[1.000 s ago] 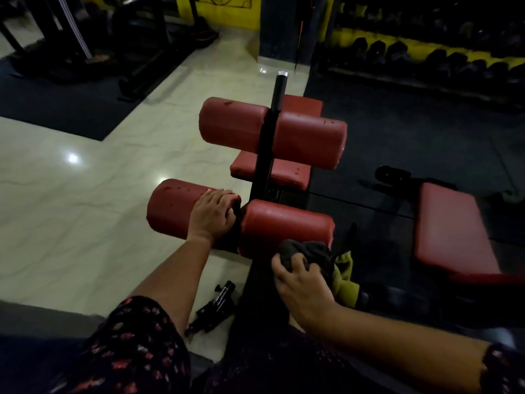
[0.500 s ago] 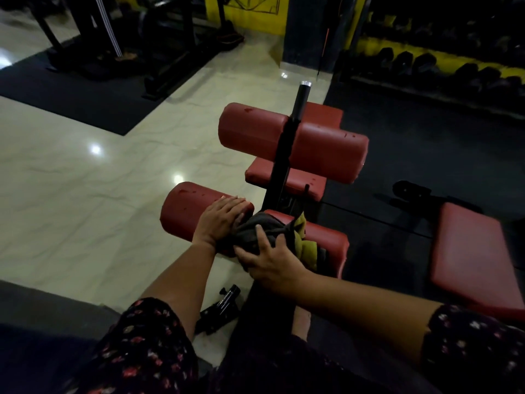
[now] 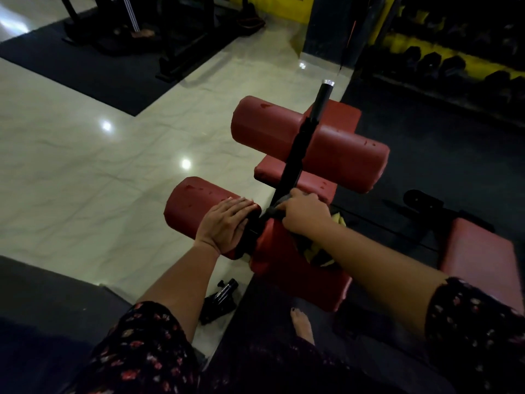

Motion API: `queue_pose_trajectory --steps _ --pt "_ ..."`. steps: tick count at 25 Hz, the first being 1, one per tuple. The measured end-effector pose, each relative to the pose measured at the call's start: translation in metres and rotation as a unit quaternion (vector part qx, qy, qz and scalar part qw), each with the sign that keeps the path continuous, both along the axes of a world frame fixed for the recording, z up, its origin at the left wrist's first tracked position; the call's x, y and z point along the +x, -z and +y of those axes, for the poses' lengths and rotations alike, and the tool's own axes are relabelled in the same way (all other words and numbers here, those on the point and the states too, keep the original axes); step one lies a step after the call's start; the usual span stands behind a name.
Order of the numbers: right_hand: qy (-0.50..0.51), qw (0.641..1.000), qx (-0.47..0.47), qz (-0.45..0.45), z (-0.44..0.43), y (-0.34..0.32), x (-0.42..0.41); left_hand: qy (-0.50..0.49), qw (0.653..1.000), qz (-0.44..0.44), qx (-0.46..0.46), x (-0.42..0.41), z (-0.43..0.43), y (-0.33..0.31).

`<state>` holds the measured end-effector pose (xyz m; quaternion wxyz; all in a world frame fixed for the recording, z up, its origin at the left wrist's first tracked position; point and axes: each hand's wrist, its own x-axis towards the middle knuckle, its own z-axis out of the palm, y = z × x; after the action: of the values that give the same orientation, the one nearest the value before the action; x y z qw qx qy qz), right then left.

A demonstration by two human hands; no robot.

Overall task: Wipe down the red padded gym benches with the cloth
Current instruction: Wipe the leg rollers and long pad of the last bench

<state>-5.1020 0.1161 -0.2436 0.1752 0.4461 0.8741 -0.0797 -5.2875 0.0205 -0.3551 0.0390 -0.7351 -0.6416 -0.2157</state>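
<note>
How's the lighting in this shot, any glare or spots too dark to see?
Head view: dim overall; two glare spots on the floor; the dumbbell rack and far machines sink into near black; the cloth under the right hand is barely readable.

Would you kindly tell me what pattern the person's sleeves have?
Dark fabric with small red and pale flowers; head view, left sleeve.

The left hand [image 3: 224,223] is laid flat on the lower left red roller pad [image 3: 190,206]. A dark cloth [image 3: 275,212] is gripped in the right hand [image 3: 305,214] and pressed against the black post [image 3: 301,143]. A second red bench [image 3: 480,251] is seen at right.
</note>
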Motion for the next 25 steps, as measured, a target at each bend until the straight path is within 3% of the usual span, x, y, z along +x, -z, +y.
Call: queue_pose_trajectory --steps 3,5,10,13,16,18,20,22,25 --pt "-0.183 0.979 0.093 0.014 -0.039 -0.001 -0.003 -0.002 1.0 -0.004 -0.004 -0.001 0.001 -0.002" --pt "-0.26 0.96 0.1 0.04 -0.051 0.003 0.002 -0.009 1.0 -0.003 0.0 0.0 0.003 -0.002" --pt "-0.156 0.982 -0.045 0.099 0.015 0.012 0.013 -0.029 0.998 0.05 -0.007 0.006 0.007 -0.002" --pt "-0.138 0.978 -0.117 0.108 0.051 0.03 0.025 -0.097 0.99 0.102 -0.032 0.02 0.002 -0.003" --pt "-0.158 0.967 -0.162 0.112 0.075 0.041 0.029 -0.217 0.974 0.025 -0.058 0.056 0.003 -0.016" --pt "-0.185 0.959 -0.18 0.12 0.082 0.042 0.028 -0.354 0.93 -0.072 -0.069 0.093 0.007 -0.032" --pt "-0.213 0.952 -0.17 0.139 0.09 0.04 0.021 -0.517 0.842 -0.13 -0.087 0.133 0.008 -0.042" --pt "-0.244 0.944 -0.148 0.164 0.096 0.032 0.008 -0.61 0.764 -0.173 -0.116 0.164 0.007 -0.047" --pt "-0.233 0.935 -0.143 0.227 0.103 0.013 -0.02 -0.61 0.742 -0.221 -0.168 0.193 0.015 -0.05"
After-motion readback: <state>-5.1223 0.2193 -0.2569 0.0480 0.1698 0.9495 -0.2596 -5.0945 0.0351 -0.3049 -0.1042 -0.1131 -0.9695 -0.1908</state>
